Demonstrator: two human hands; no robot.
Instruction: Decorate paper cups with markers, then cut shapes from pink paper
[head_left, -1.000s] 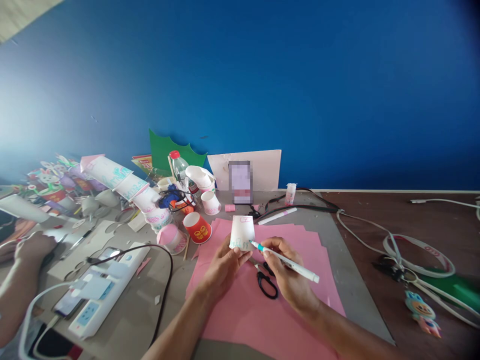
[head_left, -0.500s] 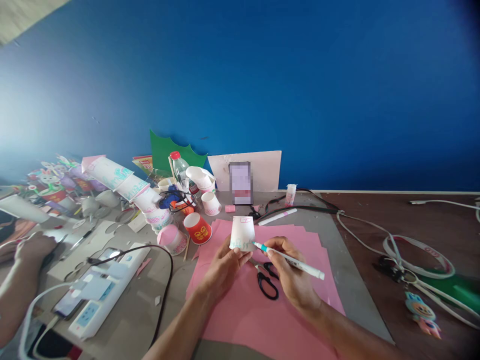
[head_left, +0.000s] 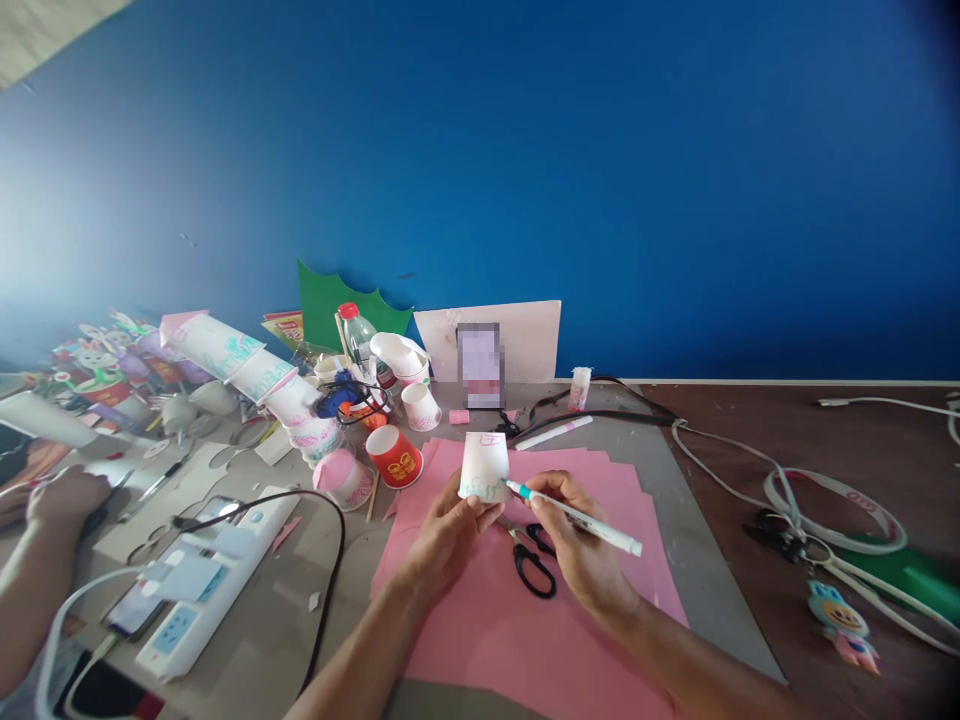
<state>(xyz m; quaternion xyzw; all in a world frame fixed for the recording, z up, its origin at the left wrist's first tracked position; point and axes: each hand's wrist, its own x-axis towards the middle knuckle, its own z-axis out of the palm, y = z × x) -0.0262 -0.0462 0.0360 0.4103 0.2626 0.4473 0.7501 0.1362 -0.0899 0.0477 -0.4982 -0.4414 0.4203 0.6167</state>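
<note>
Upside down in my left hand is a white paper cup, held by its lower rim. Green marks run along that rim, and a small pink outline shows near its top. My right hand is closed round a white marker pen with a teal collar, its tip at the cup's lower right side. Beneath both hands lie sheets of pink paper. Black-handled scissors rest on the paper between my hands, their blades partly hidden by my left hand.
Left of the paper are a red paper cup, a leaning tower of decorated cups and a power strip. A phone stands at the back. Another person's hand is at far left. Cords and a keychain figure lie right.
The pen in my right hand has shifted very slightly left along the cup's lower edge. The cup and my left hand look nearly still.
</note>
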